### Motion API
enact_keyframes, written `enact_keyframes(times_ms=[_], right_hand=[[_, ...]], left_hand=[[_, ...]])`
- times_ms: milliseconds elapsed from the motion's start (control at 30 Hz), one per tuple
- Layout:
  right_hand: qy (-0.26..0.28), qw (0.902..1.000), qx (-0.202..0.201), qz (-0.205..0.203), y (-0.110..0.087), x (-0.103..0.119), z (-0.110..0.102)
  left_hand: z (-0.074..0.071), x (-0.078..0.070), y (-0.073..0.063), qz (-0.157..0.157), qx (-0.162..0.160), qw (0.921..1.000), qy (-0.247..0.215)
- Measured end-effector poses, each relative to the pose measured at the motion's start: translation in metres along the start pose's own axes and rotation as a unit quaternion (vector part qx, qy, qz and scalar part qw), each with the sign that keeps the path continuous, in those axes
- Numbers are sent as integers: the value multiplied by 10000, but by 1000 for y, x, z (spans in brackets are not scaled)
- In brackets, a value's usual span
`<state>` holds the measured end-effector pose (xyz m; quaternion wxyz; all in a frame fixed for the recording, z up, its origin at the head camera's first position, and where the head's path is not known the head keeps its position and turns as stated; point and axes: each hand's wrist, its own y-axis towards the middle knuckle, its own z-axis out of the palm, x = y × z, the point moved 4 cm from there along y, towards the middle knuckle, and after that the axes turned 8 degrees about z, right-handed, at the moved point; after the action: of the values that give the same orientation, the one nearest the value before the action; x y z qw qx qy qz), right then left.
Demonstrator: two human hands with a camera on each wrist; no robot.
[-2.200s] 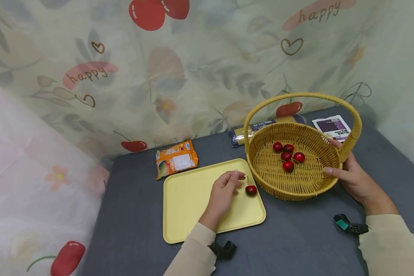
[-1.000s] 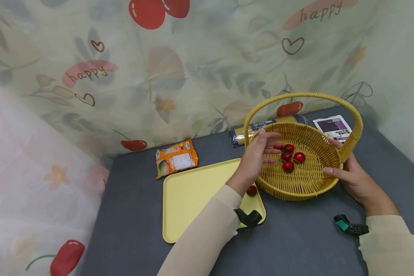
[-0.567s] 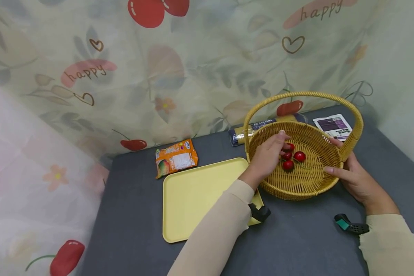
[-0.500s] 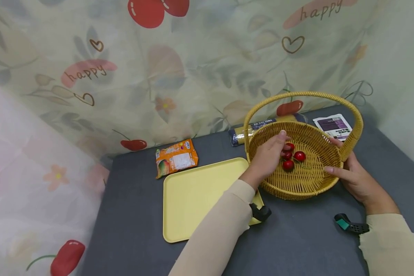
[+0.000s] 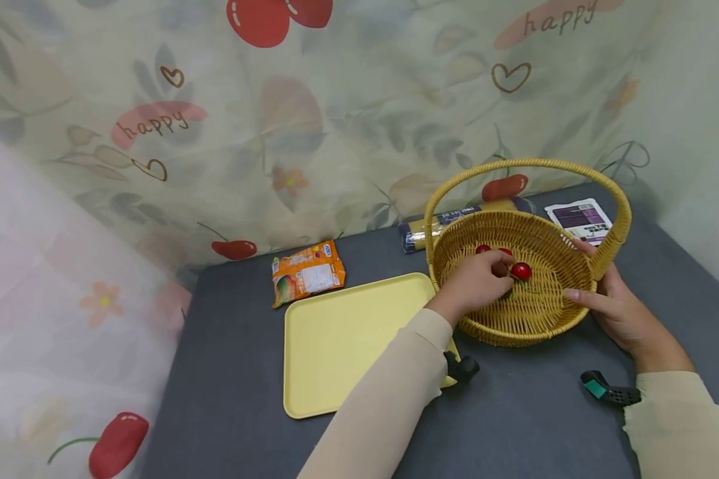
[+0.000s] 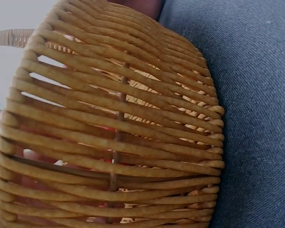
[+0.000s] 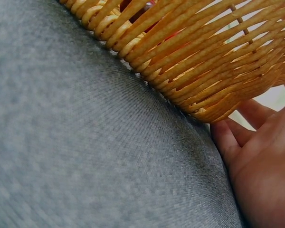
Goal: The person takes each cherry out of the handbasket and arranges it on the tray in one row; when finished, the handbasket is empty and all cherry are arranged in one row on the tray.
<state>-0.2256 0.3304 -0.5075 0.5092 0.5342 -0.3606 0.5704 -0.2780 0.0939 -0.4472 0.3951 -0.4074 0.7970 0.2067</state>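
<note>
A wicker basket [image 5: 515, 329] with a tall arched handle stands on the right of the table. My right hand [image 5: 620, 309] grips its right side, thumb over the rim, fingers behind the outer wall. My left hand [image 5: 476, 283] reaches down inside, thumb and fingers curled round a cherry that they mostly hide. Just right of the fingertips lies a red cherry [image 5: 522, 271]; others show partly behind the hand. Left of the basket is a yellow tray [image 5: 335, 346], its right end covered by my left forearm. The left wrist view is filled by the basket's woven wall [image 6: 109, 123].
An orange snack packet [image 5: 308, 273] lies behind the tray. Behind the basket are a long packet [image 5: 413, 236] in blue and gold and a white-and-purple pack [image 5: 580, 221]. A printed cloth [image 5: 347, 133] hangs at the back of the grey table [image 5: 228, 372].
My left hand has moved from beside the cherry on the tray into the basket, and its fingers have closed among the cherries. The right hand has stayed on the basket.
</note>
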Motion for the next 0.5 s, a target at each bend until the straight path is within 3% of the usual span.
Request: enact_keyframes(times_ms=[233, 500], right_hand=[[-16, 10000, -21, 56, 0, 0, 3], [-44, 10000, -18, 0, 0, 1, 2]], left_hand=[[7, -1, 0, -200, 510, 9948, 853], [15, -6, 0, -239, 971, 9812, 1648]])
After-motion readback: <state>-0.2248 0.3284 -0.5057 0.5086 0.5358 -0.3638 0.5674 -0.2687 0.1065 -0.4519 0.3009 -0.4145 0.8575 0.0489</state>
